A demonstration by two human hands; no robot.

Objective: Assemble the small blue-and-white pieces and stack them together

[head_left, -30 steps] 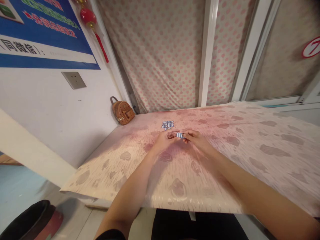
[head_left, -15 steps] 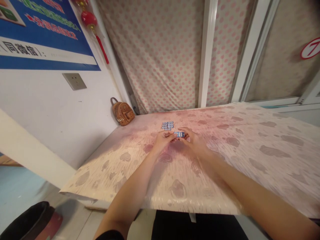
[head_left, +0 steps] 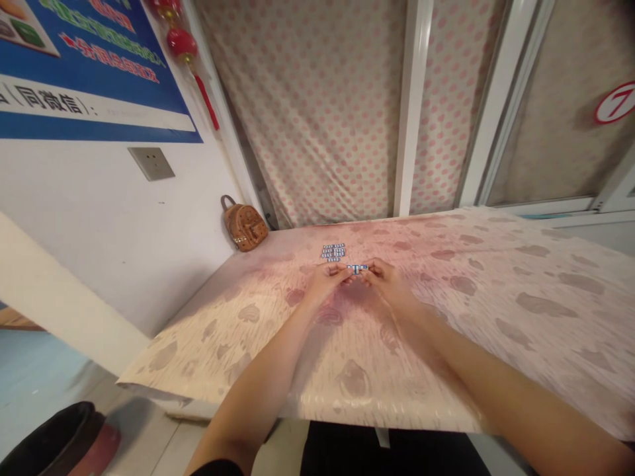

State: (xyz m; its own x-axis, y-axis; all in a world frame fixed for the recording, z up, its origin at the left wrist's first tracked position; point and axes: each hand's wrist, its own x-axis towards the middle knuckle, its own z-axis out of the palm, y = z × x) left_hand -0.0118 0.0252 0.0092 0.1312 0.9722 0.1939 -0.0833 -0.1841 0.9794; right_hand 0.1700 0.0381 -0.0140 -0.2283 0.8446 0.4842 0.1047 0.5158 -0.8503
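Strip of small blue-and-white pieces (head_left: 356, 270): we find it between the two hands, over the middle of the table's width; whether its underside meets the cloth, we cannot tell.

Largest item first. Table (head_left: 377, 383), covered by a pale patterned cloth, carries all the handling. Brown bag (head_left: 245, 226) stands at its far left corner, well apart from the hands.

Left hand (head_left: 325, 277) and right hand (head_left: 389, 281) face each other. On the left, thumb and fingers are drawn narrow, pinching the strip's left end. On the right, the fingertips are likewise close together about the right end. Both grips look light to us, though finger contact on the hidden side is not visible.

Cluster of similar pieces (head_left: 333, 251) lies on the cloth just beyond the left hand, in rows, the nearest row shorter. We judge that portion as done. The strip is apart from it and in the fingers, so we judge its handling unfinished. How many pieces remain beyond these, we cannot tell; the cluster is too small to count reliably.

Smallest detail: the strip's long axis runs left to right, from hand to hand, nearly level and roughly along the table's near edge. Pale panels face us; we cannot tell one end from the other.
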